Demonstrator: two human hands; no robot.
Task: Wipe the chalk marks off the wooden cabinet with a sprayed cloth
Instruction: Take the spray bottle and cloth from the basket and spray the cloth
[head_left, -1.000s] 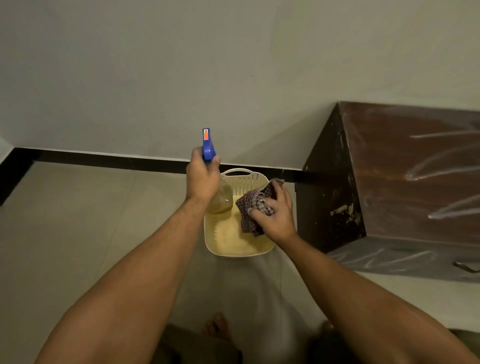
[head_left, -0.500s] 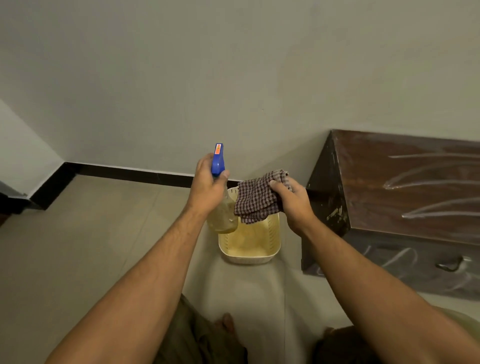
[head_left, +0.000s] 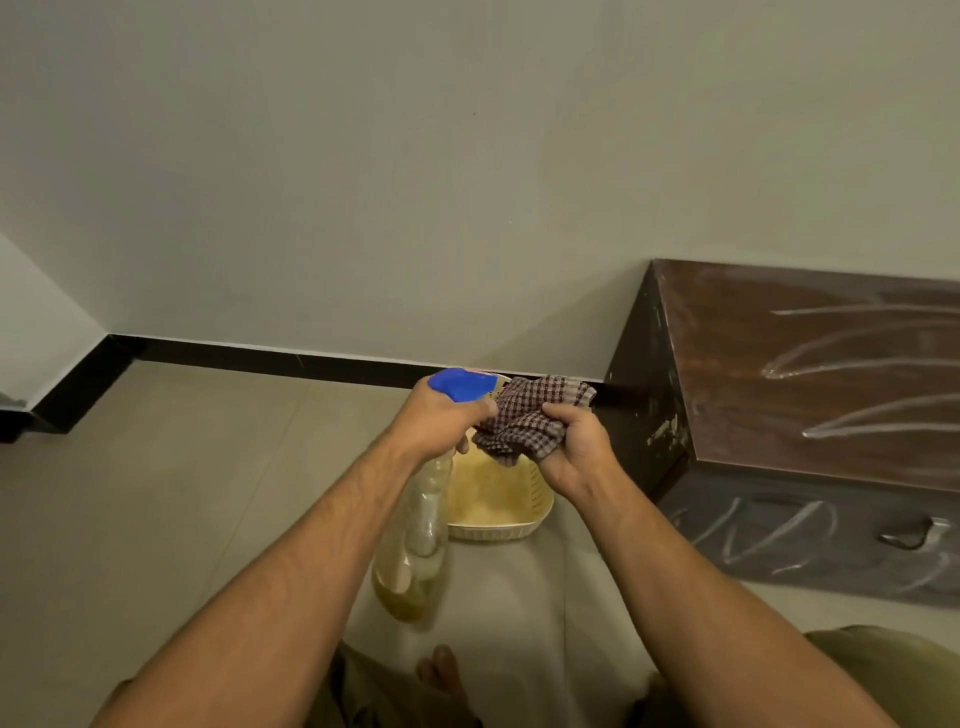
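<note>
While the left hand (head_left: 441, 415) grips the spray bottle (head_left: 415, 540) tilted nozzle-rightward, right hand (head_left: 574, 447) fingers clutch the cloth (head_left: 524, 418).

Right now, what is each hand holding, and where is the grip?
Left hand holds the spray bottle at its neck, under the blue trigger head. Right hand grips the checked cloth bunched along its right edge.

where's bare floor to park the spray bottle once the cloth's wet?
Widest free patch: floor left of the left hand, bounded by the black skirting. A smaller strip lies below the basket, toward the knees. Crowded: the gap between basket and cabinet, where the right hand holds the cloth. The spray bottle hangs beside the basket.
</note>
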